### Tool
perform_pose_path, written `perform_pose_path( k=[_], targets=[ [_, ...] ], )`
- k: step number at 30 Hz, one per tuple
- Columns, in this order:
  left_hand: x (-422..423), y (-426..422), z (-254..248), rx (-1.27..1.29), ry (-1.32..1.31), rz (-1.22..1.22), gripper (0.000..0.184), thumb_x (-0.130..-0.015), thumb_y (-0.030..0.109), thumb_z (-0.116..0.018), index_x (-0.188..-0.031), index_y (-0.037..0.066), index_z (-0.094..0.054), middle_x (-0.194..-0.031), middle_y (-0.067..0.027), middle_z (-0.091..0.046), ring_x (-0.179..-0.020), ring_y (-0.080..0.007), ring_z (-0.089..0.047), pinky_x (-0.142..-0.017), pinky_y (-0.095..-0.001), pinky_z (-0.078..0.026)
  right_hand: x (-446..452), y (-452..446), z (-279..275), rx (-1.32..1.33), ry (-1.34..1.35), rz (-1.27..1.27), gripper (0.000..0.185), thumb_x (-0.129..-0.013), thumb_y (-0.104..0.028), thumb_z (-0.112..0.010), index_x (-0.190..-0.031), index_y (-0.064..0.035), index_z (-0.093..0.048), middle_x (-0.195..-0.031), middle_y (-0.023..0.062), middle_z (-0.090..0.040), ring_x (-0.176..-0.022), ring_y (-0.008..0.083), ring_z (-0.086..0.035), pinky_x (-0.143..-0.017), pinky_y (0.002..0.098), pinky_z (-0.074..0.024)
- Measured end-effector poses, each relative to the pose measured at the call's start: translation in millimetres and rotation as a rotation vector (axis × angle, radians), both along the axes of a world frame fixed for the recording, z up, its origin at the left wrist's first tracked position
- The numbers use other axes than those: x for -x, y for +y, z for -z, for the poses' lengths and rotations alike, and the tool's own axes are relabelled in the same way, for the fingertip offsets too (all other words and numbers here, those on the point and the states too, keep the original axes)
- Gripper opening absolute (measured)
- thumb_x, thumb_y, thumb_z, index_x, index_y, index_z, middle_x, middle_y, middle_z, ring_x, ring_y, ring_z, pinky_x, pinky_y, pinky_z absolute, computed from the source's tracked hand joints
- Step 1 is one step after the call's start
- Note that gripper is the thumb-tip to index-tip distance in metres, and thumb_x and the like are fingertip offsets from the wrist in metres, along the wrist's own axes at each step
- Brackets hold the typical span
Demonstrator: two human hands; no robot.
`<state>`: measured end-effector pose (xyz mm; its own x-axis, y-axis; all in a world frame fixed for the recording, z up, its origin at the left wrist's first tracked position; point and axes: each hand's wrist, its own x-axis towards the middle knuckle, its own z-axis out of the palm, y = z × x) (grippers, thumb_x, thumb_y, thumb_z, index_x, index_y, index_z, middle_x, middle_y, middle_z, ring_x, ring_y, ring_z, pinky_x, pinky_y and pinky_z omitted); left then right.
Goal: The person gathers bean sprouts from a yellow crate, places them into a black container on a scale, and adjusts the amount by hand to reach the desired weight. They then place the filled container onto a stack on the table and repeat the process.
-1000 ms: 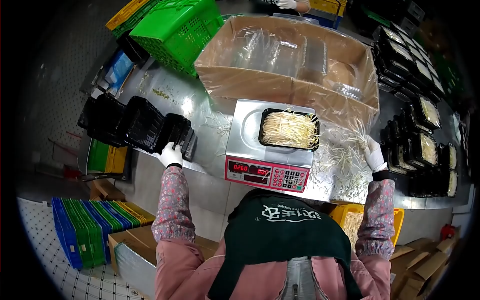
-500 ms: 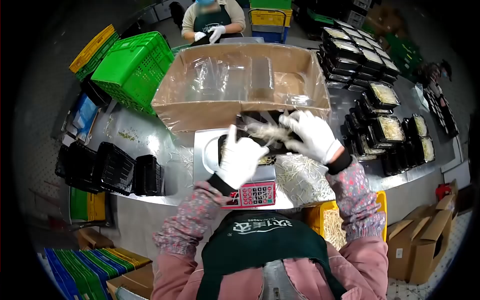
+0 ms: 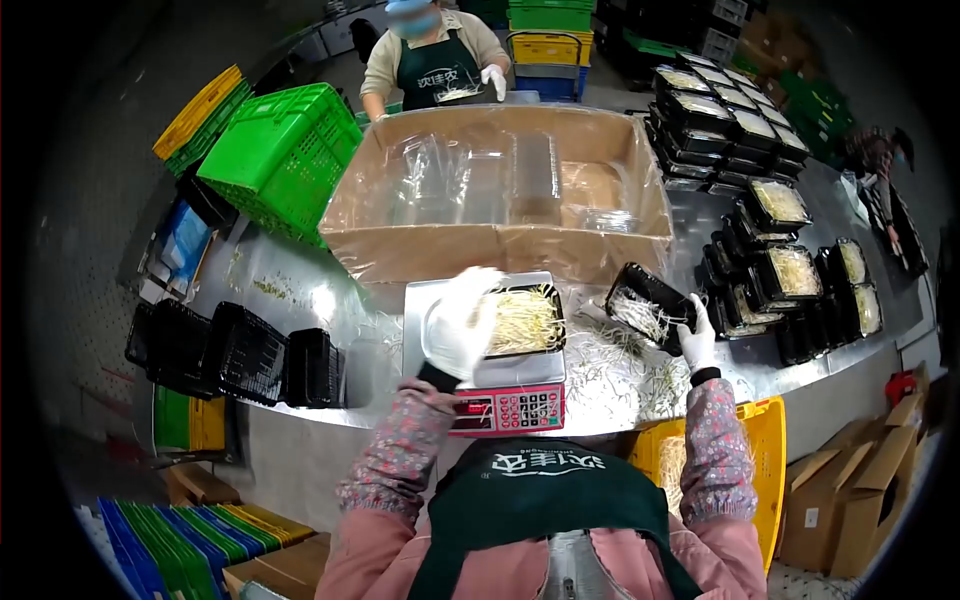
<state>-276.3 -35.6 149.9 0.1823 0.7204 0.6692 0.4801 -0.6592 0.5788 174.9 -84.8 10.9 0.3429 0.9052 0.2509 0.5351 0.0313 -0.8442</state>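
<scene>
My left hand (image 3: 462,325), gloved in white and smeared by motion, is over the left part of the scale (image 3: 418,300), beside a black tray of sprouts (image 3: 525,320). What its fingers do is unclear. My right hand (image 3: 698,340) grips the right end of a second black tray (image 3: 648,305), tilted and holding a few sprouts, right of the scale. Loose sprouts (image 3: 640,375) lie on the metal table below that tray. The scale's red panel (image 3: 520,409) faces me.
Behind the scale stands a plastic-lined carton (image 3: 420,245). Empty black trays (image 3: 245,355) and a green crate (image 3: 270,150) are at left. Filled packs (image 3: 790,272) are stacked at right. A yellow crate (image 3: 765,470) sits below the table edge. A co-worker (image 3: 440,65) stands across.
My right hand has moved right from over the scale and now holds a black tray there. My left hand has shifted slightly. The tray of sprouts on the scale is less covered.
</scene>
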Motion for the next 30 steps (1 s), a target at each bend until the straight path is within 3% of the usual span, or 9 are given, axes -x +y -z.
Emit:
perform_pose_path(
  k=[3, 4, 6, 8, 10, 12, 17, 26, 30],
  targets=[
    [67.3, 17.4, 66.4, 0.372, -0.083, -0.039, 0.036, -0.087, 0.006, -0.060, -0.122, 0.001, -0.061, -0.120, -0.0190, -0.063, -0.116, -0.0341, -0.057, -0.102, -0.0408, -0.043, 18.6, -3.7, -22.4, 0.572, -0.428, 0.048, 0.098, -0.077, -0.044, -0.078, -0.153, -0.0158, -0.023, -0.142, 0.0258, -0.046, -0.122, 0.0412, -0.053, -0.102, 0.0451, -0.0436],
    [75.7, 10.8, 64.0, 0.327, 0.099, -0.093, 0.038, -0.086, 0.009, -0.062, -0.123, 0.000, -0.060, -0.121, -0.0195, -0.063, -0.116, -0.0346, -0.057, -0.102, -0.0415, -0.043, 39.3, 0.0, -39.8, 0.582, -0.740, 0.095, 0.099, -0.075, -0.048, -0.077, -0.153, -0.0163, -0.024, -0.145, 0.0273, -0.040, -0.128, 0.0438, -0.046, -0.104, 0.0494, -0.0413],
    [65.3, 3.7, 47.3, 0.263, 0.213, -0.062, 0.041, -0.084, 0.012, -0.066, -0.123, 0.000, -0.060, -0.122, -0.0191, -0.062, -0.117, -0.0342, -0.056, -0.102, -0.0416, -0.043, 72.2, 14.1, -69.1, 0.361, -0.591, 0.020, 0.092, -0.076, -0.051, -0.076, -0.147, -0.0084, -0.035, -0.146, 0.0266, -0.040, -0.131, 0.0429, -0.043, -0.106, 0.0493, -0.0393],
    [46.3, 3.1, 36.6, 0.227, 0.235, 0.028, 0.043, -0.082, 0.014, -0.070, -0.122, 0.000, -0.061, -0.121, -0.0190, -0.063, -0.116, -0.0346, -0.057, -0.101, -0.0414, -0.044, 111.4, 31.7, -99.2, 0.100, -0.371, -0.289, 0.088, -0.079, -0.050, -0.074, -0.144, -0.0010, -0.038, -0.143, 0.0221, -0.046, -0.132, 0.0338, -0.046, -0.109, 0.0400, -0.0383],
    [25.4, 8.4, 32.7, 0.181, 0.290, 0.087, 0.038, -0.083, 0.015, -0.070, -0.118, 0.002, -0.064, -0.114, -0.0156, -0.067, -0.109, -0.0342, -0.060, -0.098, -0.0421, -0.045, 162.0, 39.5, -129.4, 0.125, -0.188, -0.604, 0.088, -0.079, -0.046, -0.075, -0.146, -0.0063, -0.037, -0.141, 0.0191, -0.050, -0.122, 0.0327, -0.056, -0.102, 0.0389, -0.0445],
    [7.3, 11.7, 28.8, 0.125, 0.333, 0.151, 0.032, -0.087, 0.015, -0.065, -0.116, 0.003, -0.066, -0.111, -0.0135, -0.068, -0.102, -0.0318, -0.062, -0.092, -0.0430, -0.047, 205.7, 38.8, -145.5, 0.164, -0.608, -0.690, 0.084, -0.077, -0.037, -0.076, -0.146, -0.0071, -0.037, -0.132, 0.0207, -0.056, -0.103, 0.0349, -0.065, -0.089, 0.0414, -0.0519],
    [0.4, 15.3, 51.1, 0.049, 0.545, 0.031, 0.037, -0.093, 0.022, -0.054, -0.127, 0.007, -0.059, -0.116, -0.0120, -0.065, -0.101, -0.0292, -0.058, -0.090, -0.0411, -0.045, 240.7, 58.6, -104.3, 0.054, -0.793, -0.621, 0.009, -0.080, -0.012, -0.060, -0.081, -0.0067, -0.067, -0.076, 0.0174, -0.068, -0.076, 0.0348, -0.069, -0.068, 0.0447, -0.0545],
    [-1.8, 6.4, 37.2, 0.160, 0.531, 0.031, 0.043, -0.092, 0.018, -0.057, -0.133, 0.005, -0.055, -0.119, -0.0149, -0.064, -0.104, -0.0306, -0.059, -0.091, -0.0415, -0.047, 154.5, 40.7, -151.4, 0.023, -0.625, -0.500, 0.021, -0.084, -0.028, -0.065, -0.088, -0.0093, -0.072, -0.080, 0.0163, -0.069, -0.078, 0.0350, -0.067, -0.072, 0.0437, -0.0534],
    [19.0, 4.2, 20.7, 0.220, 0.211, 0.041, 0.046, -0.090, 0.004, -0.058, -0.136, 0.002, -0.052, -0.120, -0.0197, -0.064, -0.108, -0.0319, -0.063, -0.092, -0.0388, -0.049, 99.5, 25.6, -138.9, 0.237, -0.615, -0.291, 0.021, -0.082, -0.028, -0.068, -0.089, -0.0096, -0.073, -0.085, 0.0161, -0.070, -0.081, 0.0339, -0.068, -0.074, 0.0419, -0.0538]
  ],
)
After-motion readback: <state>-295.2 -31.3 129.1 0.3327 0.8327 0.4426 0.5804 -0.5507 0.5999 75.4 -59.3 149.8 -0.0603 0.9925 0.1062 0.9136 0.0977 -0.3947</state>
